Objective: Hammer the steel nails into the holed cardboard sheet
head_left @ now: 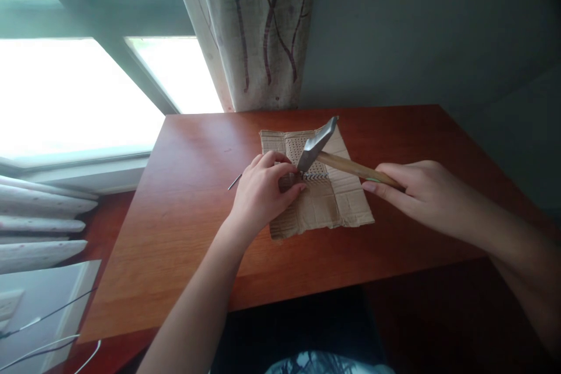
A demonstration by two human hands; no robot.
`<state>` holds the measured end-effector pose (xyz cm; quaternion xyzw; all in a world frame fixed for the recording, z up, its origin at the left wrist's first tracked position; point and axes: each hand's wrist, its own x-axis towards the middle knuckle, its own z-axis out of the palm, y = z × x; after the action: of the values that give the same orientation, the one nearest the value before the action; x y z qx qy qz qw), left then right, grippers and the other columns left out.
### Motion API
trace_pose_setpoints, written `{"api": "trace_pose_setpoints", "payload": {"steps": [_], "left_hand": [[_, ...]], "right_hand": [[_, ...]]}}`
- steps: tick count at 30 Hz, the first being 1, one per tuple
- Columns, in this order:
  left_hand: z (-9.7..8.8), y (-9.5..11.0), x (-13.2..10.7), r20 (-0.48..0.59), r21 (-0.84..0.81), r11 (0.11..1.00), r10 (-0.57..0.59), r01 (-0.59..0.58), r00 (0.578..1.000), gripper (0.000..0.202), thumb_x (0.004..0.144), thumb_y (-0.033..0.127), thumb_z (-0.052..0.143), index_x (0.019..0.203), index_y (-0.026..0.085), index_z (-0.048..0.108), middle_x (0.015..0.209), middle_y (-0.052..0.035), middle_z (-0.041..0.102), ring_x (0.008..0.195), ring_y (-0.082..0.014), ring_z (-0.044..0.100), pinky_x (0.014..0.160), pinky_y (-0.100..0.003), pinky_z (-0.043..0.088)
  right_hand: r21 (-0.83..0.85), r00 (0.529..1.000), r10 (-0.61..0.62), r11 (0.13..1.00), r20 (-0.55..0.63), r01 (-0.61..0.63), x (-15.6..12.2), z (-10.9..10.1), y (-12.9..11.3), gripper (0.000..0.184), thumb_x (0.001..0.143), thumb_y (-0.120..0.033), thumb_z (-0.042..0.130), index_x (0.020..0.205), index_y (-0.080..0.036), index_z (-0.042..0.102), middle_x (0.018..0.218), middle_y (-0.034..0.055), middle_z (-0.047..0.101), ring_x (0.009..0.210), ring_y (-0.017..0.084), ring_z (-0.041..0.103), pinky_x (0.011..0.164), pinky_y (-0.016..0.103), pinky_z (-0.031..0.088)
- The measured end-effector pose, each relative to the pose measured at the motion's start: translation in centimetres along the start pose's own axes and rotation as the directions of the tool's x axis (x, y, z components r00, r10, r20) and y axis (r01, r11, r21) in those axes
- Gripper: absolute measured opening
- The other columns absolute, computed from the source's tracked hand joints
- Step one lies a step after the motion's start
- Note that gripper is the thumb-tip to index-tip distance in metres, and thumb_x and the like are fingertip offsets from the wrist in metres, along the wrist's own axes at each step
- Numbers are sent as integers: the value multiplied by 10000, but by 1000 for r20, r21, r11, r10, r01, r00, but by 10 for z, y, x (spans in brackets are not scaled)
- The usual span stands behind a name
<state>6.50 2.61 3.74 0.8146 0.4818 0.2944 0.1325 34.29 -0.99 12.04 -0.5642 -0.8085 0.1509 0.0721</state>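
My right hand is wrapped round the wooden handle of a hammer. The hammer's metal head slants over a piece of brown cardboard, its lower end right beside the fingertips of my left hand. Those fingers are drawn together in a pinch at the cardboard; what they hold is too small and hidden to name. Rows of small holes dot the cardboard's upper part, with a line of short dark slanted marks below them. From behind my left hand a thin metal rod sticks out on the left.
The cardboard lies on a reddish-brown wooden table. Beyond its far edge hang a patterned curtain and a grey wall. A bright window is at the left, and cables run at the lower left.
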Motion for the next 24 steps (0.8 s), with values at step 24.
{"api": "trace_pose_setpoints", "payload": {"steps": [24], "left_hand": [[1,-1,2,-5,-84,995,-49,48,999,177,792,334,782,932,233,742,1088,-54,680,1014,-251,613,897,-431,543]], "right_hand": [[12,1000,13,1000,18,-14,-3,3,1,373,982,-493,515,717,-232,534,586,-22,552,542,151,525,552,291,312]]}}
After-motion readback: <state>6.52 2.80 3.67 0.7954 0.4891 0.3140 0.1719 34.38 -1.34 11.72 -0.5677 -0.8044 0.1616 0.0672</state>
